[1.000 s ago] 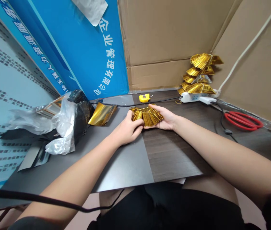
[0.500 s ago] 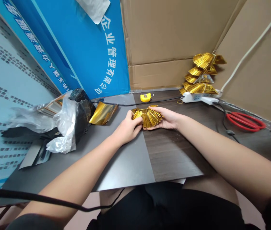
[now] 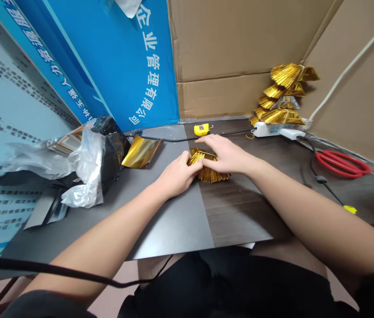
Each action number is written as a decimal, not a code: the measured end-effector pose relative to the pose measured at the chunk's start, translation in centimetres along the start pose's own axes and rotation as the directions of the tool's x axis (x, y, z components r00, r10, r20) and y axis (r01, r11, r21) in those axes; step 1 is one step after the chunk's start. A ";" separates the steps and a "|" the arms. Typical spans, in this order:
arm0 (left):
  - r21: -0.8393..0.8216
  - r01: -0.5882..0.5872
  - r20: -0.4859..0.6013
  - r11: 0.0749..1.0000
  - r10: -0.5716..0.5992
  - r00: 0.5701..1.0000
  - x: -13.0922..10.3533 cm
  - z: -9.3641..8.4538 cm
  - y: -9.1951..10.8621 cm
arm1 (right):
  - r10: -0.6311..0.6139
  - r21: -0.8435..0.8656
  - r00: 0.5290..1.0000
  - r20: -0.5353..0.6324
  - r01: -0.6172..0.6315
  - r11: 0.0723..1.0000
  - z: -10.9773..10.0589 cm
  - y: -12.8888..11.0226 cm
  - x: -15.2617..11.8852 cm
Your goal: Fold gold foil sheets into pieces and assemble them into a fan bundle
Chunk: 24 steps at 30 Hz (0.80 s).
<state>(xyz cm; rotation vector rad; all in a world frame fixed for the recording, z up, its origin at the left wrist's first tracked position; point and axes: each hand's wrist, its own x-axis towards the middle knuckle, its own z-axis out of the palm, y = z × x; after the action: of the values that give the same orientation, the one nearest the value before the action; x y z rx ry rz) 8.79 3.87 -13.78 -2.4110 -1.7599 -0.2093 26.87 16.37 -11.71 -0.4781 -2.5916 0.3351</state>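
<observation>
A fanned bundle of gold foil paper [image 3: 213, 176], pinched together at its upper middle, rests on the table in front of me. Its left end is in the grip of my left hand [image 3: 177, 174], thumb lying along the top. Over the bundle's right part reaches my right hand [image 3: 229, 154], fingers stretched out to the left and thumb apart from them, close to my left thumb. My right palm covers some of the foil. Left of my hands lies a stack of flat gold foil sheets [image 3: 141, 151].
A yellow tape measure [image 3: 202, 129] lies behind my hands. Several fanned gold bundles [image 3: 281, 95] are piled by a white power strip [image 3: 268, 129] at the back right. A red cable coil [image 3: 342, 163] lies right, plastic bags [image 3: 89, 170] left. Cardboard [image 3: 220, 48] walls the back.
My right hand has come off the bundle's right edge and moved left over its top, fingers now extended. My left hand keeps hold. The view has shifted slightly.
</observation>
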 end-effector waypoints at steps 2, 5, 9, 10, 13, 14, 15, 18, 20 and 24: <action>-0.025 -0.017 0.001 1.000 0.017 1.000 -0.1 0.1 -0.1 | -0.037 0.065 0.990 0.137 0.029 0.997 0.6 0.3 -0.1; -0.109 -0.026 -0.028 0.994 0.024 0.999 -0.1 0.4 -0.2 | -0.113 0.148 0.972 0.206 0.083 0.986 0.6 1.3 -0.3; -0.206 -0.042 -0.113 0.978 0.019 0.993 -0.2 0.8 -0.4 | -0.201 0.110 0.959 0.201 0.182 0.977 0.0 1.4 -0.1; -0.222 -0.048 -0.138 0.974 0.017 0.990 -0.2 1.0 -0.5 | -0.211 0.074 0.955 0.210 0.199 0.977 -0.2 1.1 0.1; -0.283 -0.090 -0.219 0.955 0.026 0.975 -0.2 1.4 -0.7 | -0.207 -0.011 0.936 0.286 0.219 0.976 -0.8 -0.2 0.9; -0.312 -0.105 -0.246 0.944 0.027 0.969 -0.3 1.5 -0.7 | -0.194 -0.047 0.931 0.308 0.218 0.975 -1.1 -0.7 1.2; -0.345 -0.116 -0.271 0.931 0.020 0.962 -0.3 1.6 -0.8 | -0.177 -0.099 0.928 0.328 0.221 0.970 -1.4 -1.1 1.5; -0.443 -0.140 -0.326 0.885 -0.014 0.945 -0.3 1.6 -0.8 | -0.114 -0.204 0.894 0.432 0.221 0.954 -2.4 -2.5 2.4; -0.495 -0.156 -0.343 0.855 -0.028 0.939 -0.3 1.5 -0.7 | -0.064 -0.251 0.868 0.493 0.213 0.944 -2.9 -3.5 2.9; -0.580 -0.139 -0.320 0.803 -0.068 0.945 -0.2 1.4 -0.8 | 0.036 -0.348 0.831 0.555 0.193 0.917 -3.4 -5.3 3.8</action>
<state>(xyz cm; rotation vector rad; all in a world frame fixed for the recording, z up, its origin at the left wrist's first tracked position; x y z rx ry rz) 8.02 4.16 -15.18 -2.5722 -1.6572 -1.2630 23.97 13.57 -5.59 -0.4509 -3.2633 -0.1106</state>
